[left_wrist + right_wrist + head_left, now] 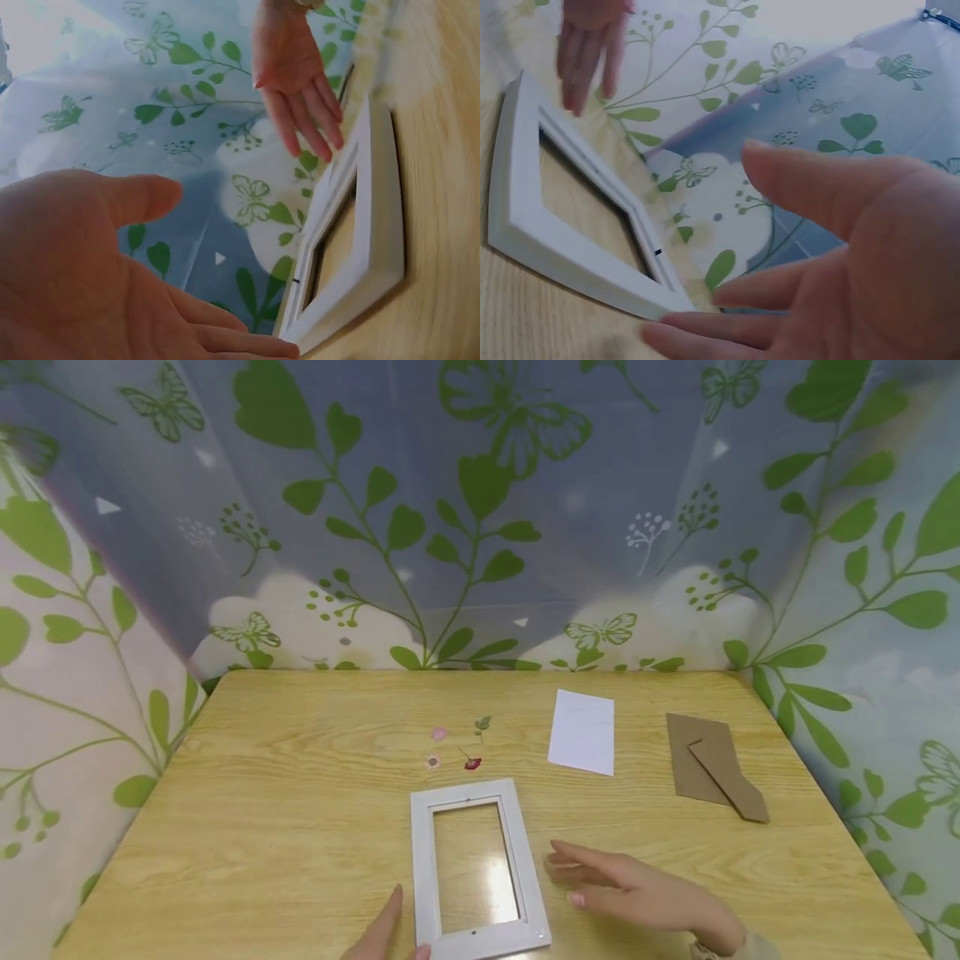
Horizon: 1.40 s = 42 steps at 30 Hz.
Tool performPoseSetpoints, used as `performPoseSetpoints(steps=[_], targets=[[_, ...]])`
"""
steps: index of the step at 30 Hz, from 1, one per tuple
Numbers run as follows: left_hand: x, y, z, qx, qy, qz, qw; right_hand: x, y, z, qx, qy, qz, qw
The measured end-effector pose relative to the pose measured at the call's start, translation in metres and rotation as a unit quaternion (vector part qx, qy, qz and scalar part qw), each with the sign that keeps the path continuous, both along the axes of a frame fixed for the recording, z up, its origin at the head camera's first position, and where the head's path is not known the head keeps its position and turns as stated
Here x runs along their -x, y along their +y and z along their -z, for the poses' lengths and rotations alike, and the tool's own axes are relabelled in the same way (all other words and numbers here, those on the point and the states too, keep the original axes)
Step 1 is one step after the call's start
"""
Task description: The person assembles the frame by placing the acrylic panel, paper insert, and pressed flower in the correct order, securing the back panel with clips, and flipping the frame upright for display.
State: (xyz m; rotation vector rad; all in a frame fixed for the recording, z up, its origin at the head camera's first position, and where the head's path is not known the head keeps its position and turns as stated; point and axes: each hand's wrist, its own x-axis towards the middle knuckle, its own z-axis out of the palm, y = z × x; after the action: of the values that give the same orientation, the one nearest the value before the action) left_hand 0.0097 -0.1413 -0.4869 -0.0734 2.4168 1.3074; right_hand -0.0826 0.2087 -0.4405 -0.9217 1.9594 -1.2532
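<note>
A white picture frame (528, 877) lies flat on the wooden table, and bare tabletop shows through its opening. My left hand (377, 935) is beside the frame's lower left side, partly cut off by the view's bottom edge. In the left wrist view the left hand (112, 277) has its fingers extended and its palm bare. On the other side, my right hand (637, 887) is held just right of the frame with its fingers fairly straight. The right wrist view shows that right hand (840, 262) with nothing in its palm.
Beyond the frame lie a pink petal (439, 734), a small pale daisy-like flower (432, 762), a green leaf sprig (482, 725) and a dark red flower (472, 764). A white paper sheet (582, 732) and a brown backing board (701, 760) with its stand lie to the right.
</note>
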Motion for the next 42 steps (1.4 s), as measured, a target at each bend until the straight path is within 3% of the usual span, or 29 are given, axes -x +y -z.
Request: performPoseSetpoints(steps=[1,2,5,8,10,13,16,21,26,42], targets=[[0.002,0.001,-0.019,0.009,-0.011,-0.007,0.9999,0.001,-0.002,0.001,-0.009,0.018,0.023,1.0],[0.005,0.001,-0.031,0.017,0.004,-0.001,0.9998,0.002,-0.005,0.003,-0.02,0.036,0.046,0.998],[0.018,-0.005,-0.044,0.034,0.063,0.031,0.9969,0.004,-0.016,0.01,-0.053,0.067,0.103,0.991],[0.032,-0.013,-0.035,0.059,0.125,0.086,0.9867,0.005,-0.029,0.018,-0.08,0.08,0.127,0.985],[0.039,-0.017,-0.027,0.08,0.145,0.114,0.9796,0.006,-0.036,0.024,-0.093,0.092,0.127,0.983],[0.048,-0.02,-0.017,0.106,0.156,0.15,0.9706,0.007,-0.045,0.031,-0.102,0.103,0.111,0.983],[0.054,-0.022,-0.009,0.115,0.15,0.171,0.9669,0.008,-0.05,0.038,-0.106,0.114,0.089,0.984],[0.06,-0.023,-0.001,0.101,0.133,0.186,0.9682,0.009,-0.053,0.042,-0.106,0.124,0.069,0.984],[0.063,-0.021,0.004,0.088,0.141,0.188,0.968,0.007,-0.049,0.044,-0.116,0.15,0.069,0.979],[0.064,0.004,0.008,0.059,0.169,0.236,0.9551,-0.01,-0.023,0.04,-0.119,0.142,0.083,0.979]])
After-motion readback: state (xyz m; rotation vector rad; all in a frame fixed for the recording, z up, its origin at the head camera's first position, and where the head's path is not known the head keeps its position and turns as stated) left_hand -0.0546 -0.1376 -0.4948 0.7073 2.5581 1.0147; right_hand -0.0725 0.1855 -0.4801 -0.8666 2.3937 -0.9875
